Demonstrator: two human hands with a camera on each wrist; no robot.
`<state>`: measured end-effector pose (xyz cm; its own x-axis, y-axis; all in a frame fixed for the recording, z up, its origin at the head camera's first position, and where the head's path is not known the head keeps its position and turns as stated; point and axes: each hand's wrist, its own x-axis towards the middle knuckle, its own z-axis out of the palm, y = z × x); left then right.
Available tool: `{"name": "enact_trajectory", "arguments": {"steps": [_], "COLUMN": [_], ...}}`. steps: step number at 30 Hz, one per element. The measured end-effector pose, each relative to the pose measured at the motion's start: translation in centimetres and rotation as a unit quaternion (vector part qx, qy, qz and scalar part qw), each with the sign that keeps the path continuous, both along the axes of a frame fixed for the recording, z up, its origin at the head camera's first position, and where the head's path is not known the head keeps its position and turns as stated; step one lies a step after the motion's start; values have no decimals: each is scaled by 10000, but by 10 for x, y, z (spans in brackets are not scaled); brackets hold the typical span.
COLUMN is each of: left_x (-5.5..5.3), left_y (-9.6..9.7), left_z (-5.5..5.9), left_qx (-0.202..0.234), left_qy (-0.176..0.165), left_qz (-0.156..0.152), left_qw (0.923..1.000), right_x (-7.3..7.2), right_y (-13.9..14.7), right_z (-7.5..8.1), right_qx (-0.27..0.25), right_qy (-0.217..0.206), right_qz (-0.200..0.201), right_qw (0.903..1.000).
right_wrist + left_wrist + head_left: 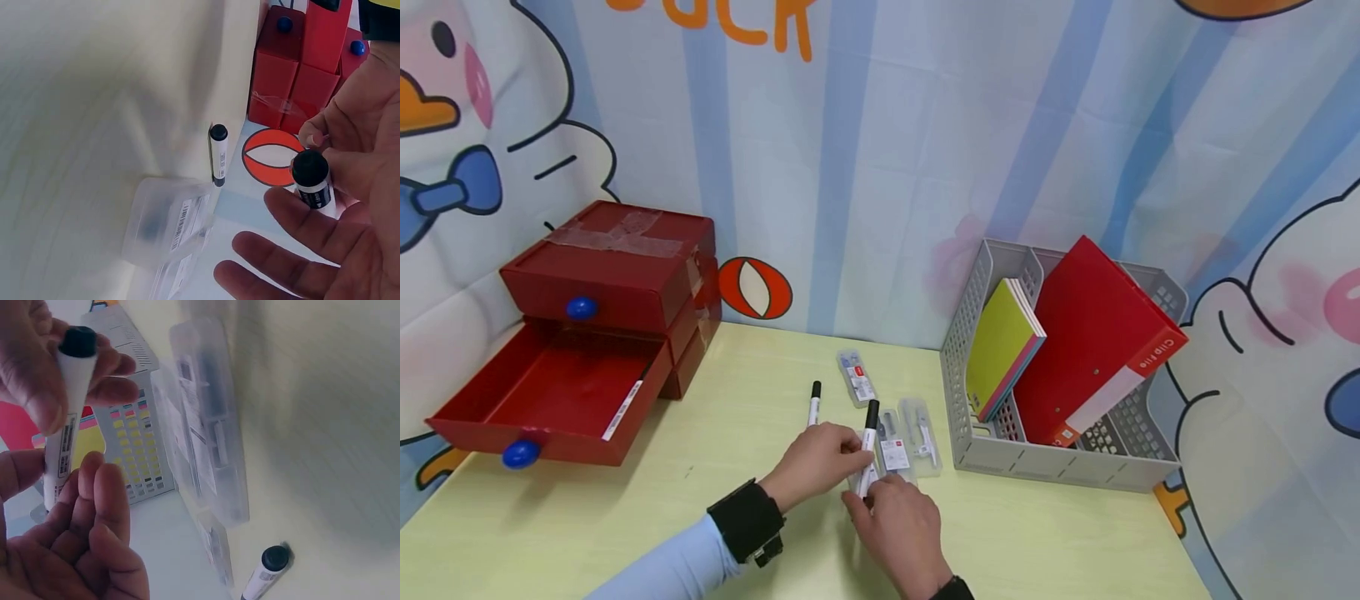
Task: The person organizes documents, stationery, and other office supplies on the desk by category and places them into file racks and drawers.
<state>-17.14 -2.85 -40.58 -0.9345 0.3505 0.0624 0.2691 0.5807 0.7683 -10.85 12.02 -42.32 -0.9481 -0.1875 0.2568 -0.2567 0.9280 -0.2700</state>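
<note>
Both hands hold one white marker (868,442) with a black end, tilted over the table. My left hand (811,468) pinches its upper part between thumb and fingers. Lower on the barrel, my right hand (901,527) pinches it near the other end. In the left wrist view the printed label on the marker (69,437) faces the camera. The right wrist view shows its black end (310,169) close up, with several right-hand fingers spread. A second marker (815,402) lies on the table beyond the left hand. Clear plastic cases (893,450) lie behind and partly under the hands.
At the left stands a red drawer unit (617,250); its pulled-out drawer (550,383) holds a white, pen-like item (622,410). A grey file rack (1060,471) at the right holds a red binder (1097,342) and notebooks (1000,350). A patterned curtain (895,167) hangs behind.
</note>
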Motion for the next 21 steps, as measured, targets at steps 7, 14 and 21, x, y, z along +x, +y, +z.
{"name": "enact_trajectory", "arguments": {"steps": [7, 14, 21], "left_x": [-6, -11, -11], "left_y": [-12, -39, -78], "left_z": [8, 27, 47], "left_qx": [85, -407, -815], "left_qy": [-167, 31, 291], "left_qz": [590, 1112, 1277], "left_qw": [9981, 9930, 9880], "right_x": [-1, -2, -3], "right_y": [8, 21, 29], "right_z": [-1, -2, 0], "right_qx": [249, 663, 660], "right_qy": [-100, -134, -437], "right_qz": [-372, -714, -703], "right_qw": [9989, 9952, 9944]}}
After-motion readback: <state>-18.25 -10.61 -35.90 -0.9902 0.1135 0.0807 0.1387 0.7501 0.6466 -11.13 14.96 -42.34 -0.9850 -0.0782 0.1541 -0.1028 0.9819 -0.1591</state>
